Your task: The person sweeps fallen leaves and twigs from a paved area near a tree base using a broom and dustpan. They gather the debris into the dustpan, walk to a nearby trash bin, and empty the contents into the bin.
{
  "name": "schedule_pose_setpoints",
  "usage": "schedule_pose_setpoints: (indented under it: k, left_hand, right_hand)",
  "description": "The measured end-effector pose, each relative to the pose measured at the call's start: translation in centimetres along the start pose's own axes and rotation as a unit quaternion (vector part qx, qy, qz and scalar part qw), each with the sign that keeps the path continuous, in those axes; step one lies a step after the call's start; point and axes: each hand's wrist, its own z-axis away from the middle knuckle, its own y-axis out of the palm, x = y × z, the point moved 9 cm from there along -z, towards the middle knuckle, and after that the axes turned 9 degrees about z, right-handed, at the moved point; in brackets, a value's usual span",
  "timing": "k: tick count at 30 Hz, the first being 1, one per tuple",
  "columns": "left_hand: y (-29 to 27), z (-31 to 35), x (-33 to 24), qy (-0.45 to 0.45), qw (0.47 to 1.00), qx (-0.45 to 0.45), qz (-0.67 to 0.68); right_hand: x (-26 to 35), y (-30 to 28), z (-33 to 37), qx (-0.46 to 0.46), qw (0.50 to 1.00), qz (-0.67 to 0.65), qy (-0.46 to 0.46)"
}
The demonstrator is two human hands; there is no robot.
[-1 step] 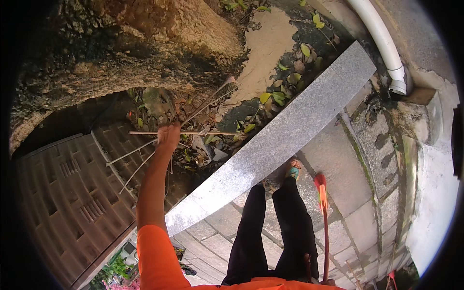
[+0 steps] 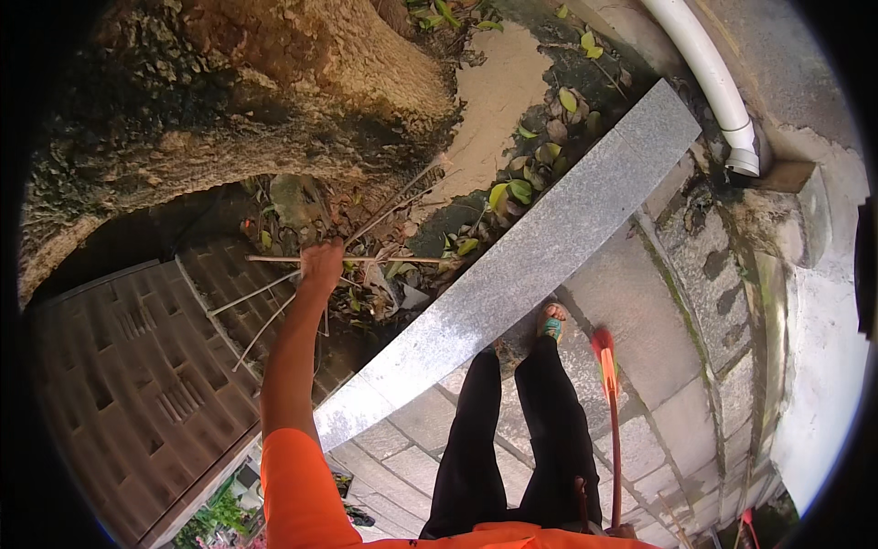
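Observation:
My left hand [image 2: 322, 265] is closed around several thin dry sticks [image 2: 393, 209], over the leaf litter beside the tree trunk. Some stick ends point toward the trunk, others toward the brown slatted surface at the left. One straighter stick [image 2: 402, 260] passes crosswise at the hand; whether it is gripped too, I cannot tell. At the lower edge, only a little of my right hand [image 2: 624, 530] shows, seemingly wrapped around a long reddish-brown pole [image 2: 615, 448]. The pole's red and orange end [image 2: 604, 357] points away from me, above the paving.
A long grey stone slab [image 2: 512, 274] runs diagonally between the leaf bed and the stone paving [image 2: 631, 293]. The thick tree trunk [image 2: 274, 82] rises at the upper left. A white drainpipe [image 2: 713, 64] stands at the upper right. My sandalled foot [image 2: 552, 320] is beside the slab.
The whole view has shifted slightly. My left hand keeps its hold on the sticks, and their lower ends have swung slightly. The pole at my right stays nearly where it was.

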Motion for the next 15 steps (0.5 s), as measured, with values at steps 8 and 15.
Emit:
schedule_pose_setpoints:
  k: [8, 15]
  left_hand:
    - [-9.6, 8.0, -3.2, -0.016, 0.993, 0.045, 0.105]
    - [-16.0, 12.8, -3.3, 0.049, 0.970, -0.020, 0.238]
  right_hand:
    - [-5.4, -1.8, 0.0, 0.031, 0.993, -0.103, -0.039]
    - [1.5, -1.8, 10.8, 0.139, 0.953, -0.215, -0.161]
